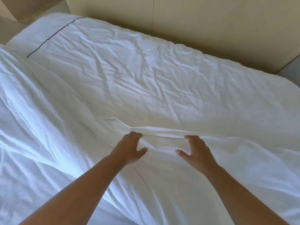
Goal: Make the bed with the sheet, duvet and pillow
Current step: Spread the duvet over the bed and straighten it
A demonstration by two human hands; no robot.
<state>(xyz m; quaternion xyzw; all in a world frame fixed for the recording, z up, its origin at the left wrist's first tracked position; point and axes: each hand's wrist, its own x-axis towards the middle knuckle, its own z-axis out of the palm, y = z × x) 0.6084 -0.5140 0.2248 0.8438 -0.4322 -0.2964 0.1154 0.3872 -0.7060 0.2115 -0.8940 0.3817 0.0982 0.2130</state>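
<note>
**Head view: duvet being spread, its edge under both hands**

Head camera looks down on the bed, where the wrinkled sheet [146, 70] already covers the mattress from 12 to 3 o'clock. The duvet [48, 127] lies over the near part, from 9 to 6 o'clock, and its folded edge [162, 129] runs across the middle. The left grip [131, 147] and right grip [195, 150] rest on it near 6 o'clock – fingers stretched to the edge, thumbs spread, not closed around the cloth as far as I can see. What seems to be the pillow [24, 34] sits at 10 o'clock, beside the wall [211, 21].

I judge the duvet step is in hand. The next move calls for taking the edge firmly and drawing it toward 1 o'clock – evenly with both hands, so no fold stays.
</note>
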